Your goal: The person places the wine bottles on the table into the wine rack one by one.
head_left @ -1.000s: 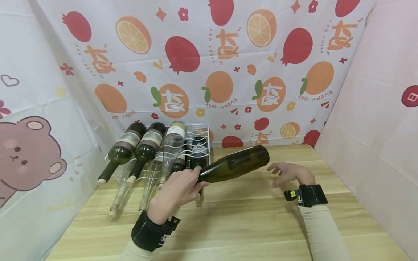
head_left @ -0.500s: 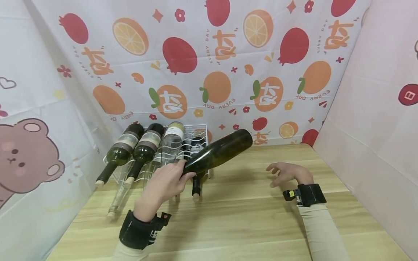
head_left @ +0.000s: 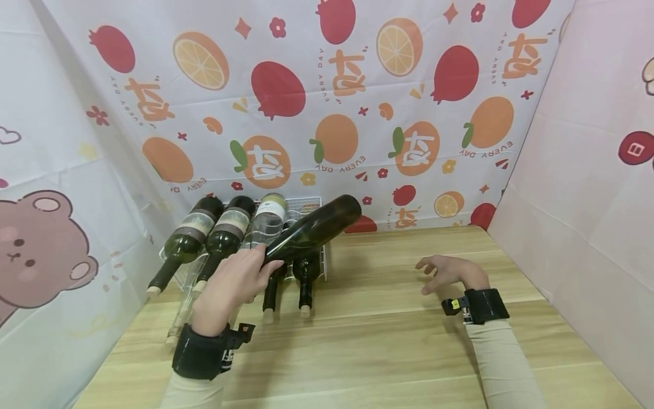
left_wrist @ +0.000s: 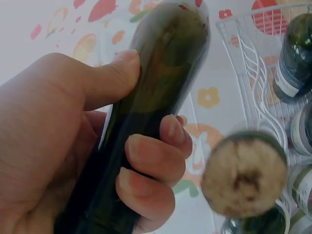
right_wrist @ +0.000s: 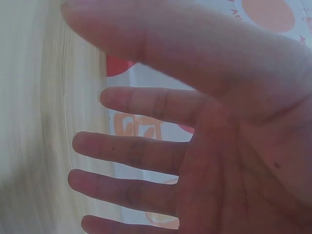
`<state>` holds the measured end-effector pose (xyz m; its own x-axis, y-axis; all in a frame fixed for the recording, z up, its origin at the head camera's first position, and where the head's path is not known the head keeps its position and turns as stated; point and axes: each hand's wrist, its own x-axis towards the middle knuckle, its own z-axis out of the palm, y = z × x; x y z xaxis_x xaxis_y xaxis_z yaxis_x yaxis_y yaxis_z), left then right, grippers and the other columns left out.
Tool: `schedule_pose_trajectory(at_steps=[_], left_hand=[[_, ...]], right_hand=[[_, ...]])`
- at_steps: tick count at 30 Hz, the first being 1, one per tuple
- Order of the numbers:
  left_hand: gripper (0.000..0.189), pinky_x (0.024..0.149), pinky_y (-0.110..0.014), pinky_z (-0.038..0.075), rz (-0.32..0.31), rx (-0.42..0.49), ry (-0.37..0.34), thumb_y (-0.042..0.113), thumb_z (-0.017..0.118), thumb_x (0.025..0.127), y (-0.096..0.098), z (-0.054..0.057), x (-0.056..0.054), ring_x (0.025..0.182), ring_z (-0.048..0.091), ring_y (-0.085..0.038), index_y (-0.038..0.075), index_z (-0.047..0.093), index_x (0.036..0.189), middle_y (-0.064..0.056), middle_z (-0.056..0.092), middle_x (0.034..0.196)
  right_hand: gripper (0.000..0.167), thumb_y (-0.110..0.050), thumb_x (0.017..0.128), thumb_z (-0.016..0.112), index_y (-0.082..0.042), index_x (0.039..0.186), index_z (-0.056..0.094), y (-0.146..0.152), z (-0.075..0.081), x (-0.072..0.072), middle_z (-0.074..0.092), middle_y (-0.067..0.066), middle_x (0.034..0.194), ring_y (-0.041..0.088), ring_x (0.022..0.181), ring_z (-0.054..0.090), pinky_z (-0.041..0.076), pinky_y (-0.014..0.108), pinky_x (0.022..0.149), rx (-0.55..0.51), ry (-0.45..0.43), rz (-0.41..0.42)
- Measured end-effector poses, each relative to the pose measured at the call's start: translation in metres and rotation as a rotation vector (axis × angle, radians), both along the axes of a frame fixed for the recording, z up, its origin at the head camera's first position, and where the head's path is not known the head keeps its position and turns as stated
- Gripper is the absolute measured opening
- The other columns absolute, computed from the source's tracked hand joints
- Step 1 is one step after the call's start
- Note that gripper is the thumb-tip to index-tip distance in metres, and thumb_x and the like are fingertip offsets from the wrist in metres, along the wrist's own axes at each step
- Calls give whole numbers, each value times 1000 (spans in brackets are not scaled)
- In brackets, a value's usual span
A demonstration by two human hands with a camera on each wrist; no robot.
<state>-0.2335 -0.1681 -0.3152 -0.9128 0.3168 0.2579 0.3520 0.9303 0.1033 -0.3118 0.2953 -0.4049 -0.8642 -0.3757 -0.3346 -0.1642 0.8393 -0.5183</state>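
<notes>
My left hand (head_left: 232, 284) grips a dark green wine bottle (head_left: 317, 226) by its neck. The bottle tilts, its base up and to the right, above the right side of a white wire rack (head_left: 324, 250). In the left wrist view, the thumb and curled fingers (left_wrist: 156, 161) wrap the dark neck of the bottle (left_wrist: 168, 63). A cork end (left_wrist: 243, 178) of another bottle shows close beside them. My right hand (head_left: 449, 271) hovers over the right side of the table with nothing in it. Its fingers (right_wrist: 131, 151) are spread in the right wrist view.
Two green bottles (head_left: 191, 233) and a clear bottle (head_left: 268, 218) lie on the rack's upper level, necks toward me. Below them, more corked bottles (head_left: 306, 278) stick out. A fruit-print cloth (head_left: 306, 45) hangs behind the wooden table (head_left: 378, 352).
My left hand has carried the green bottle left and toward the rack, its base lifting before settling over the right end. Corked necks underneath have come into sight. The right hand stays in place.
</notes>
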Motion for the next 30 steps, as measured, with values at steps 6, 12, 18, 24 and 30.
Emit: schedule_pose_trajectory(at_steps=[6,12,18,24,30], left_hand=[[34,56,-40,44,42,30,-64,34,60,104,-9,2,-7,59,55,-23,1,58,100,-7,55,71],[33,54,-40,41,92,60,-72,33,59,105,-12,3,-8,57,53,-25,2,56,95,-9,53,69],[32,54,-42,41,148,102,-82,31,57,106,-8,3,-8,58,54,-26,2,56,93,-11,53,70],[31,54,-41,41,181,186,-84,30,58,105,1,3,-6,61,56,-27,2,54,91,-11,54,72],[41,56,-43,44,225,233,-93,27,55,107,16,1,-5,63,60,-34,-12,56,120,-21,64,80]], right_hand=[[76,-28,83,86,-5,146,51,0,2,2,54,29,145,49,134,51,47,63,104,-8,-4,-5],[76,-27,83,85,-4,147,51,-1,2,3,54,29,145,49,135,51,47,62,105,-25,-9,-9],[76,-28,83,85,-5,147,51,-1,2,4,54,28,145,47,133,53,47,62,104,-11,-6,-14],[77,-28,82,86,-6,147,51,-1,3,5,54,27,145,47,133,53,46,63,104,-20,-19,-24],[78,-29,82,87,-7,147,51,0,2,3,54,26,146,46,134,52,47,63,104,-25,-30,-28]])
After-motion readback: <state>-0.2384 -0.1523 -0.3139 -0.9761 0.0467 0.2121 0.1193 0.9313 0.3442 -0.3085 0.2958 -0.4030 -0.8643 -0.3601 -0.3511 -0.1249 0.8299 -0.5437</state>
